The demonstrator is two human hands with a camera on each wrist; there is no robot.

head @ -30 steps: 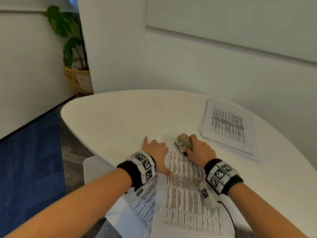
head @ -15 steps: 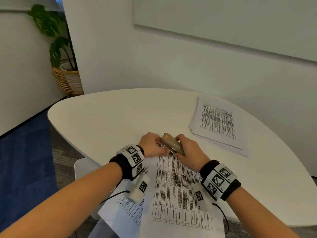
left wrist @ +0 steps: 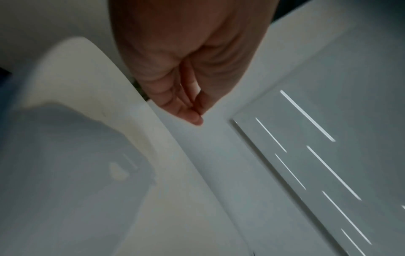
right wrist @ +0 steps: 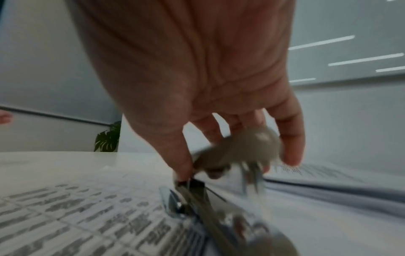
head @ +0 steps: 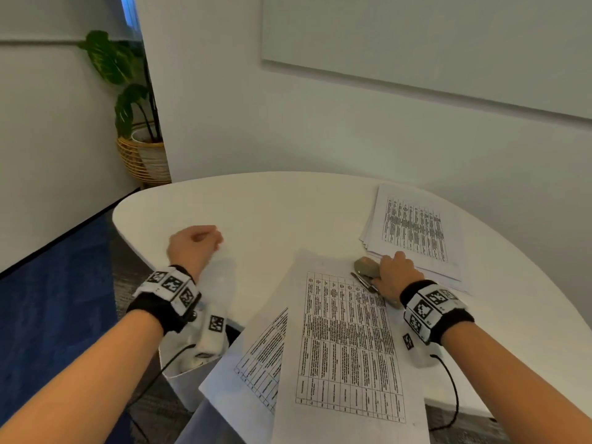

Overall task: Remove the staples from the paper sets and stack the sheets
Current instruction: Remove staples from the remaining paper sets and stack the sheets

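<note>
A stapled paper set (head: 346, 341) with a printed table lies in front of me, partly over another sheet (head: 262, 357). My right hand (head: 389, 267) grips a tan staple remover (head: 365, 266) with metal jaws at the set's far right corner. The right wrist view shows thumb and fingers curled round the blurred staple remover (right wrist: 236, 150), just above the paper. My left hand (head: 205, 240) hovers over bare table to the left, fingers curled in. In the left wrist view its fingertips (left wrist: 195, 119) pinch against the thumb. Nothing shows between them.
A stack of loose printed sheets (head: 416, 232) lies at the back right of the white rounded table (head: 256, 213), just beyond my right hand. A white bin-like object (head: 182, 376) stands below the table's near-left edge. A potted plant (head: 141, 155) stands by the wall.
My left hand has left the staple remover and swung left, fingers pinched. The right hand carried the remover from the set's top left corner to the right side.
</note>
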